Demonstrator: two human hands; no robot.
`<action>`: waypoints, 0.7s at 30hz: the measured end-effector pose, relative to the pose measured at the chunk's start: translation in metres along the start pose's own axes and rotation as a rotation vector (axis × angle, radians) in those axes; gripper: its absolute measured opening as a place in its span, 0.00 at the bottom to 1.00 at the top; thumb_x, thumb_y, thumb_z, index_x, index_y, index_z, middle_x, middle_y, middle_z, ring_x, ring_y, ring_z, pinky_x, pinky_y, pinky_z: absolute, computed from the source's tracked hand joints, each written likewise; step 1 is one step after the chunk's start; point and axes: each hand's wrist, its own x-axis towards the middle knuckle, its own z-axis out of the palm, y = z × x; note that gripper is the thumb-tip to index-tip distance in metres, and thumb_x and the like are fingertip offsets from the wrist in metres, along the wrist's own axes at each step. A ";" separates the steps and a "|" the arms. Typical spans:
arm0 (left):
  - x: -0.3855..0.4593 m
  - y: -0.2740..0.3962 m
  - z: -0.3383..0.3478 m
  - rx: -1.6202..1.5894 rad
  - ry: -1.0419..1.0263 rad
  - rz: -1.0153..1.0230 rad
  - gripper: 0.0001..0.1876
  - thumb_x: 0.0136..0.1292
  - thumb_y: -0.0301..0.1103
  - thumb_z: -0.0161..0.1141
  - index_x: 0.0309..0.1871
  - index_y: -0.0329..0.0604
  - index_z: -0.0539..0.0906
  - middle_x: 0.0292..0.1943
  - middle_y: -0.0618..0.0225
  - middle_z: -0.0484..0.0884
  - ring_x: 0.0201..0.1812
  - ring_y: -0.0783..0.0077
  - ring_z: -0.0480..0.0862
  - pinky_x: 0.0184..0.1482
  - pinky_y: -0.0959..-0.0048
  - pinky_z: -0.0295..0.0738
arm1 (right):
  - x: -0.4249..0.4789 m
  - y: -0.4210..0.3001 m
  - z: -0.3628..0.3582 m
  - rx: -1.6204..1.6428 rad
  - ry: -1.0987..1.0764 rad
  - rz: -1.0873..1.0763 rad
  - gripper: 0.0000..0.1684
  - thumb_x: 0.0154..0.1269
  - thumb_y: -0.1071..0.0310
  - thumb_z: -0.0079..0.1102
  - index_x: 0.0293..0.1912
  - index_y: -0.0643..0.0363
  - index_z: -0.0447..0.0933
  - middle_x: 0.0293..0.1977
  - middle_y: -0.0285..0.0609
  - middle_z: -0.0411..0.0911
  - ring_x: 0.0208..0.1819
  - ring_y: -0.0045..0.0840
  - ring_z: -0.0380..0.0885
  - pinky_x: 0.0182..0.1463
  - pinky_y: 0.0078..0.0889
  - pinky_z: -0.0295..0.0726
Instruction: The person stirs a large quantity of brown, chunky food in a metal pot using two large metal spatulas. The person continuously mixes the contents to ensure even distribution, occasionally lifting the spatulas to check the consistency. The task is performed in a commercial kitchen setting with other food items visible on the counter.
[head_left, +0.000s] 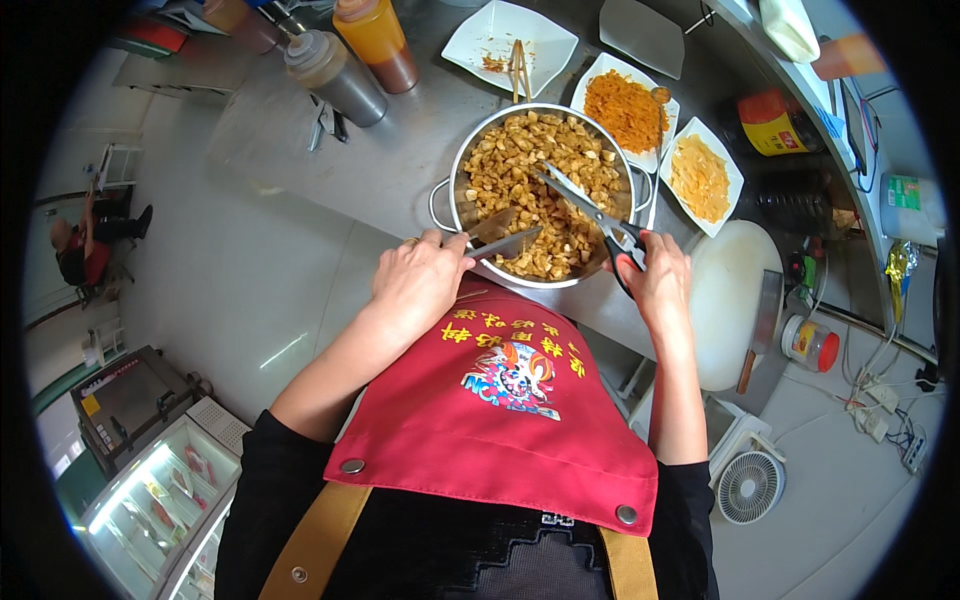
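Note:
A round stainless steel pot with two side handles holds many small browned chunks of food. At its near left rim, my left hand grips a pair of metal tongs, whose broad ends lie among the chunks. My right hand, at the pot's right side, has its fingers in the black handles of kitchen scissors. The scissor blades are parted a little and point up and left over the food. A long-handled spoon stretches from the dish of orange shreds down past the pot's right handle.
Behind the pot, a white dish bears wooden tongs. White dishes of orange shreds and pale slices stand right. Squeeze bottles are back left. A cleaver lies on a round cutting board. A person sits far left.

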 end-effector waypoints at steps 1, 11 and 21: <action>0.000 0.000 0.000 0.002 0.002 0.008 0.20 0.76 0.44 0.61 0.65 0.46 0.84 0.46 0.51 0.86 0.45 0.42 0.89 0.48 0.46 0.84 | 0.006 -0.003 0.009 0.002 0.025 -0.029 0.31 0.53 0.56 0.84 0.50 0.67 0.84 0.42 0.54 0.85 0.43 0.50 0.84 0.49 0.48 0.78; -0.012 -0.004 -0.001 -0.006 0.023 -0.009 0.20 0.76 0.44 0.61 0.64 0.45 0.85 0.46 0.52 0.87 0.45 0.44 0.89 0.48 0.48 0.84 | 0.007 -0.010 -0.021 -0.220 -0.009 -0.064 0.31 0.53 0.61 0.82 0.54 0.64 0.81 0.44 0.51 0.82 0.48 0.43 0.81 0.52 0.45 0.74; -0.008 -0.010 -0.004 -0.006 0.015 -0.003 0.19 0.76 0.43 0.61 0.64 0.45 0.85 0.44 0.52 0.86 0.44 0.44 0.89 0.46 0.49 0.84 | -0.013 -0.029 0.007 -0.275 -0.096 -0.107 0.34 0.53 0.58 0.81 0.56 0.65 0.82 0.45 0.48 0.83 0.50 0.40 0.81 0.53 0.42 0.73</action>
